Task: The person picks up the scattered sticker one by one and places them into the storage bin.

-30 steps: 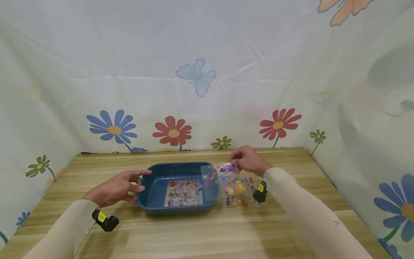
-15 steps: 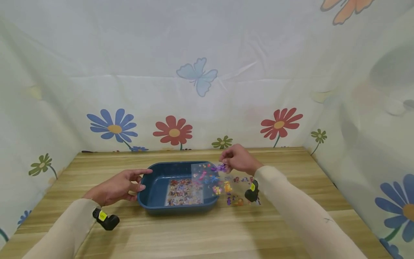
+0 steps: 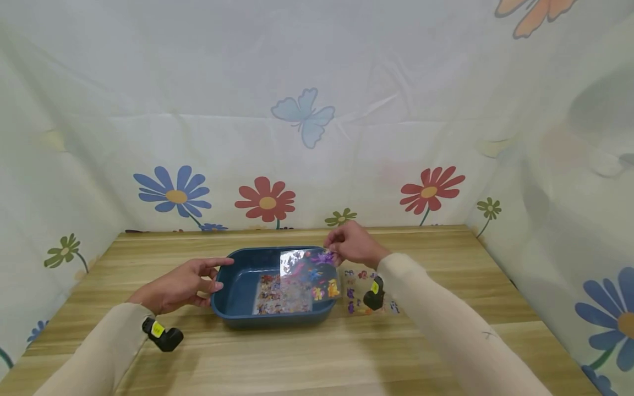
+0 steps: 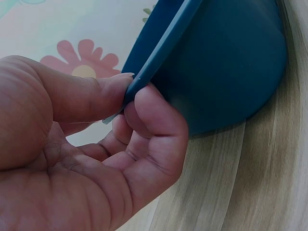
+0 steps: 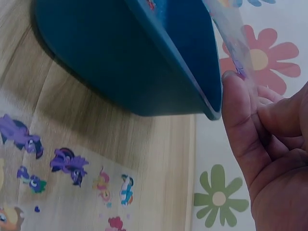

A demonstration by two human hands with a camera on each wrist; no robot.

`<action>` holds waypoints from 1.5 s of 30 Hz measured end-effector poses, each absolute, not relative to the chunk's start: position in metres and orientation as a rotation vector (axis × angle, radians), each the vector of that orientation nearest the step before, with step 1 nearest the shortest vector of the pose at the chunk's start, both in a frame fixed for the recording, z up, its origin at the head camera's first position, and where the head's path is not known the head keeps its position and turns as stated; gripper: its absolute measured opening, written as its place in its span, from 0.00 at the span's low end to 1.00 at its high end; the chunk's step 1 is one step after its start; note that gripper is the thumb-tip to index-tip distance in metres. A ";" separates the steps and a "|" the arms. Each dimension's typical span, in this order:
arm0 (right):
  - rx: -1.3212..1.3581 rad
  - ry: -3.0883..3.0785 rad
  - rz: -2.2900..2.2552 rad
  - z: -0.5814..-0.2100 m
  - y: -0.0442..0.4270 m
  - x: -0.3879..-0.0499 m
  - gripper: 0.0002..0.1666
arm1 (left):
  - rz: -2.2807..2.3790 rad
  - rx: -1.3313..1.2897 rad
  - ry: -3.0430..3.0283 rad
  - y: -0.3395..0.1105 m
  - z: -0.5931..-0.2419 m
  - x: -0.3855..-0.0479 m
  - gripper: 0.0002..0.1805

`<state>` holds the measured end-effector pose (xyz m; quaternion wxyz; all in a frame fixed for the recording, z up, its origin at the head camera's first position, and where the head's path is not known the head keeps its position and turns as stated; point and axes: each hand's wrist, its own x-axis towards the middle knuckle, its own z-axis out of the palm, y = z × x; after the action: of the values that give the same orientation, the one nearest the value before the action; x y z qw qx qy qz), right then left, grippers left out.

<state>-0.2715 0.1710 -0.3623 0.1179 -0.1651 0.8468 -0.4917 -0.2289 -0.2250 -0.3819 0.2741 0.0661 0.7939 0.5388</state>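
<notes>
A blue plastic basin (image 3: 238,318) stands on the table. My left hand (image 3: 173,289) pinches its left rim, thumb inside and curled fingers outside, as the left wrist view shows. In my right hand (image 3: 355,245) a clear sticker sheet (image 3: 302,272) with colourful ponies is pinched by its right edge. That sheet is held over the basin's right half. Beneath it, inside the basin, lies another sheet of small, dense stickers (image 3: 267,294), partly covered from view. A further clear sticker sheet (image 5: 67,166) lies flat on the table, right of the basin, partly hidden by my right wrist.
The wood-grain table (image 3: 277,363) extends around the basin. White cloth (image 3: 208,71) printed with flowers and butterflies hangs behind and at both sides. A black wrist camera (image 3: 373,294) sits on my right wrist, above the sheet on the table.
My right hand has moved left with the clear sticker sheet, bringing it from beside the basin to over it. More of the sheet on the table now shows. The left hand stays put.
</notes>
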 end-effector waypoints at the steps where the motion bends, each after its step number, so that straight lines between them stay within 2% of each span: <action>1: -0.484 2.476 -1.438 -0.362 0.170 -0.272 0.11 | 1.448 0.177 2.135 -0.225 -0.382 -0.229 0.40; 26: -0.538 2.492 -1.351 -0.367 0.128 -0.273 0.12 | 1.456 0.174 2.126 -0.228 -0.383 -0.228 0.40; 45: -0.542 2.526 -1.213 -0.375 0.114 -0.272 0.14 | 1.456 0.173 2.130 -0.225 -0.381 -0.229 0.40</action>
<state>-0.2720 0.1139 -0.3754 0.1435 -0.1880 0.8759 -0.4206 -0.2287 -0.2252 -0.3811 0.2746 0.0645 0.7920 0.5414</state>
